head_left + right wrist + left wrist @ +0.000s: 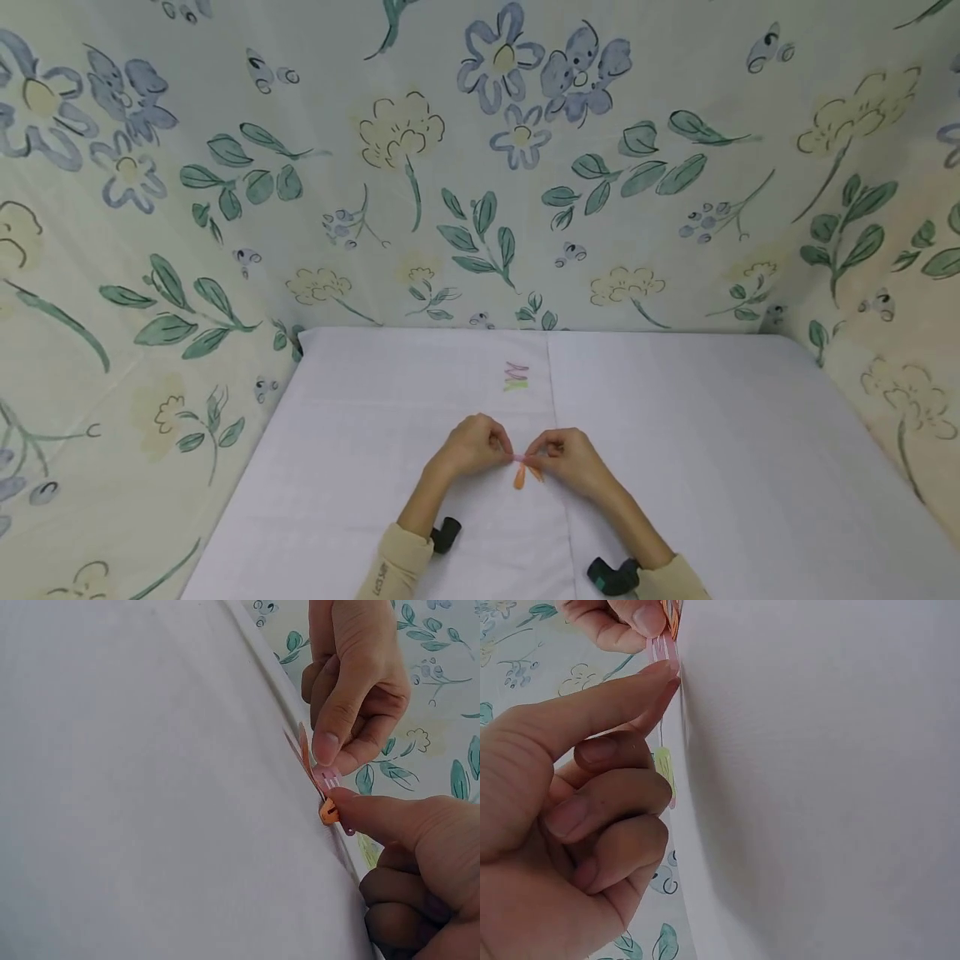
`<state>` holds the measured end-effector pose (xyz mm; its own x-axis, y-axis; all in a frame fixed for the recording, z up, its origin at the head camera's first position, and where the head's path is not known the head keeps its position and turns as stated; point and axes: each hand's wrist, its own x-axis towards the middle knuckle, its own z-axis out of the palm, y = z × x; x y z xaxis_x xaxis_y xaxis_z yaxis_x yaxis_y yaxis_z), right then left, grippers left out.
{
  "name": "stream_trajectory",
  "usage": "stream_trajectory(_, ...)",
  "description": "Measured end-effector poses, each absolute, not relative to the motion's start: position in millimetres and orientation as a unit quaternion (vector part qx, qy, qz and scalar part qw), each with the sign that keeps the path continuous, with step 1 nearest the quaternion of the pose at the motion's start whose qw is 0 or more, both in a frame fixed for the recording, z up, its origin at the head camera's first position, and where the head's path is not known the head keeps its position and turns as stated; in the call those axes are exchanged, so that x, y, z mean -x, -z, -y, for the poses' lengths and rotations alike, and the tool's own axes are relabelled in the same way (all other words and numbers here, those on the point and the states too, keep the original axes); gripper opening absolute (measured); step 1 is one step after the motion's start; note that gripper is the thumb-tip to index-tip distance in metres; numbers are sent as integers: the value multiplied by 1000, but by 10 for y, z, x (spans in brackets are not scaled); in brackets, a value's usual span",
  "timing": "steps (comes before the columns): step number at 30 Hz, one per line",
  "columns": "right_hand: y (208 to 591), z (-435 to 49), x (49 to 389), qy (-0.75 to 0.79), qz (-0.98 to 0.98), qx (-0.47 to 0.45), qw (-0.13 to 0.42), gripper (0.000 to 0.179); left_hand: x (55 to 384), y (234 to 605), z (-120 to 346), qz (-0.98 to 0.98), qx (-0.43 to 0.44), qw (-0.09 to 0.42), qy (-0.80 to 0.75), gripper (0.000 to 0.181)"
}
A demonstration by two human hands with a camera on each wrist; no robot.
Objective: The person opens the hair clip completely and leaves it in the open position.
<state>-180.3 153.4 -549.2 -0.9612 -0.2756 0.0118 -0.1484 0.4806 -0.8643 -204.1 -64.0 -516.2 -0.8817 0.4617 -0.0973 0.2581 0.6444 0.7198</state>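
A pink snap hair clip (519, 457) is between the two hands, close over the white cloth. My left hand (477, 447) pinches one end with thumb and forefinger, its other fingers curled, as the left wrist view shows. From the opposite side my right hand (567, 460) pinches the other end of the pink clip (327, 777). Just below the fingertips, two orange hair clips (519, 477) fan apart on the cloth. Farther up the table lie several pinkish clips (517, 368) in a zigzag, with a green clip (516, 386) at their near end.
White cloth (712, 433) covers the table, with a crease (557, 417) running lengthwise right of the clips. A floral curtain (480, 208) hangs behind and along both sides. Dark wrist cameras (612, 576) sit at the cuffs of the beige sleeves (397, 560).
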Motion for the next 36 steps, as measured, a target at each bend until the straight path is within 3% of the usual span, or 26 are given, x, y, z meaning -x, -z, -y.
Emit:
stream_trajectory(12, 5470, -1511, 1788, 536, -828, 150, 74, 8, 2085, 5123, 633, -847, -212, 136, -469, 6)
stream_trajectory(22, 5439, -1468, 1776, 598, -795, 99, 3, 11, 2067, 5101, 643, -816, -188, 156, -525, 6)
stream_trajectory(36, 5357, -1511, 1773, 576, -806, 120, 67, 13, 2082, 5039, 752, -874, -239, 143, -399, 8)
